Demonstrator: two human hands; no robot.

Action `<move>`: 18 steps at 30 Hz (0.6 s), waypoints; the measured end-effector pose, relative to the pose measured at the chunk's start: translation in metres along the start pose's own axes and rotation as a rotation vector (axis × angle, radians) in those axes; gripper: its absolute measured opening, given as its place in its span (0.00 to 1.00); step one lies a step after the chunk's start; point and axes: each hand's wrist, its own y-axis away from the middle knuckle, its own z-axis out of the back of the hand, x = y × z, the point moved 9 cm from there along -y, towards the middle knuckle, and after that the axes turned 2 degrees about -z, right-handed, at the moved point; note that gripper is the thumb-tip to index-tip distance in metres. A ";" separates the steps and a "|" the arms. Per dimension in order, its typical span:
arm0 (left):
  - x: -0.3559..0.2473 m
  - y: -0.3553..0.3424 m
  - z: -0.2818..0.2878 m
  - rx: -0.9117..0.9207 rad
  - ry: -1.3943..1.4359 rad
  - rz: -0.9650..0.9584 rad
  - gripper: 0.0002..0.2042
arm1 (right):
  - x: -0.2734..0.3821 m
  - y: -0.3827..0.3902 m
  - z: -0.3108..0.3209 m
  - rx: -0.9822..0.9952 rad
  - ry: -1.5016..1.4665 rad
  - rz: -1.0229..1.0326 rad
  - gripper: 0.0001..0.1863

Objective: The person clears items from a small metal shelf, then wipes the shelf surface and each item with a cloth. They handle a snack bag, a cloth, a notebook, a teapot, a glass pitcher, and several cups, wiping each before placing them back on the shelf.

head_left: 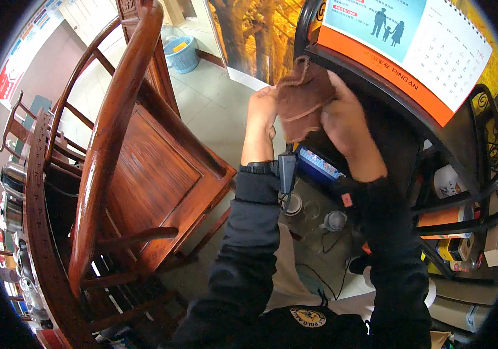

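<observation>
At upper centre we see the brown cloth [302, 99], soft, light and limp by our judgement, bunched between the left hand [262, 107] and right hand [345, 119], both pinching its edges against the black metal shelf [377, 87].

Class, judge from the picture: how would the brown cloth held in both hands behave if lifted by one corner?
The brown cloth looks bunched and folded between the left hand and right hand, so it would probably droop limply. It seems thin and light. Its fuzzy surface suggests it is unlikely to slip.
</observation>
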 end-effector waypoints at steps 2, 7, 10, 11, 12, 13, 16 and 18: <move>-0.002 -0.001 -0.001 0.001 -0.011 -0.038 0.10 | -0.008 -0.010 0.007 -0.172 0.462 0.077 0.32; -0.002 -0.001 -0.001 -0.009 -0.083 -0.061 0.11 | -0.014 -0.037 0.011 -0.337 0.825 0.075 0.24; -0.007 -0.001 0.002 -0.067 -0.139 -0.101 0.12 | -0.018 -0.058 0.012 -0.391 0.632 0.051 0.14; -0.008 -0.002 0.006 -0.095 -0.171 -0.095 0.12 | -0.024 -0.061 0.015 -0.413 0.547 0.025 0.13; -0.012 -0.001 0.008 -0.146 -0.186 -0.153 0.13 | -0.023 -0.061 0.021 -0.471 0.767 -0.027 0.13; -0.007 -0.003 0.011 -0.164 -0.160 -0.103 0.13 | -0.023 -0.062 0.022 -0.457 0.809 -0.003 0.12; 0.008 -0.009 0.026 -0.193 -0.048 0.023 0.11 | -0.020 -0.064 0.019 -0.340 0.805 0.133 0.11; 0.010 -0.013 0.038 -0.272 0.159 -0.026 0.09 | -0.025 -0.062 0.020 -0.248 0.808 0.130 0.13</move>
